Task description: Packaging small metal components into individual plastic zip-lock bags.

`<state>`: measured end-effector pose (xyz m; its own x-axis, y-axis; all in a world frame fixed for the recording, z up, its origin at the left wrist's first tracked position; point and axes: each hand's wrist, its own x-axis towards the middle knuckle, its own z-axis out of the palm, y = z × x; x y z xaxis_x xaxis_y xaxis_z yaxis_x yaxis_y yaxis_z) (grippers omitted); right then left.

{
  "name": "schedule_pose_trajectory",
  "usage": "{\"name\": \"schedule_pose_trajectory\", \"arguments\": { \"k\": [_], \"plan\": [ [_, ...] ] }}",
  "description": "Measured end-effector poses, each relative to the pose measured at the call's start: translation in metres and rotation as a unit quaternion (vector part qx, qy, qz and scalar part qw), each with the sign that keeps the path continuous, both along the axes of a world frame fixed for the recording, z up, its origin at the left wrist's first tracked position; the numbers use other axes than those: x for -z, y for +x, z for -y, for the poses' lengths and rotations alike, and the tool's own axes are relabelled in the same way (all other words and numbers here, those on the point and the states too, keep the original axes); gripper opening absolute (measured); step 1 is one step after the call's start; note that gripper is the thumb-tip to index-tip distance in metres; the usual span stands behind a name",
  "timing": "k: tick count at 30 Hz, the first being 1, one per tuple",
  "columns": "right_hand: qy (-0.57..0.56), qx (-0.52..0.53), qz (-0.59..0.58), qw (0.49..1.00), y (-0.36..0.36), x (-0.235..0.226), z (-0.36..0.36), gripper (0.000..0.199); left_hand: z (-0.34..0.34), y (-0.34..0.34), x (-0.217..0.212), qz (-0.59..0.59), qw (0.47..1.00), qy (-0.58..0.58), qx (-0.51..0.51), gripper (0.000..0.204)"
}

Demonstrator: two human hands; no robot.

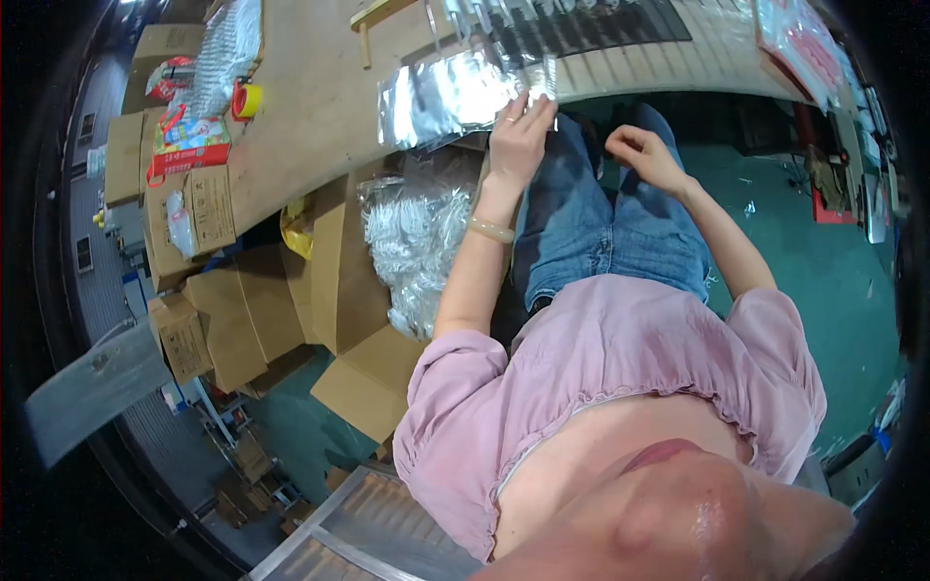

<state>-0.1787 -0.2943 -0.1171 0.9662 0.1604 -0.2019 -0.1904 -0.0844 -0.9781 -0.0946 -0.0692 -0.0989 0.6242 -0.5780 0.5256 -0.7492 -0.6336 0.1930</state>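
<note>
My left hand [518, 136] lies at the near edge of the table. Its fingers stretch flat over a stack of shiny clear plastic bags [436, 97], touching their right end. A bracelet circles the left wrist. Over my lap, apart from the table, hovers my right hand [651, 158], its fingers curled in toward the thumb with nothing visible in them. Just beyond the bags, thin metallic pieces [494, 15] lie in a row by a dark mat [601, 34] on the tabletop.
An open cardboard box [339, 261] left of my legs holds many clear-wrapped pieces [417, 237]. On the table's left are nested clear trays [228, 63], a yellow tape roll [248, 101] and a red box [194, 145]. Pink-and-clear plastic bags [804, 48] lie at the far right.
</note>
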Motion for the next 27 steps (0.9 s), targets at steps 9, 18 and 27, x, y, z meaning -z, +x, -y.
{"name": "schedule_pose_trajectory", "arguments": {
  "k": [9, 18, 27],
  "plan": [
    [0.14, 0.096, -0.082, 0.982, 0.023, -0.011, 0.015, 0.021, 0.043, -0.009, 0.005, 0.023, 0.98, -0.089, 0.179, 0.027],
    [0.044, 0.074, -0.059, 0.995, 0.024, -0.026, 0.024, 0.019, 0.049, -0.012, -0.024, -0.011, 0.981, -0.098, 0.167, 0.033],
    [-0.111, 0.055, 0.057, 0.991, -0.005, -0.097, 0.05, 0.02, 0.107, -0.056, -0.056, -0.527, 0.779, -0.337, 0.044, 0.027]
  ]
}}
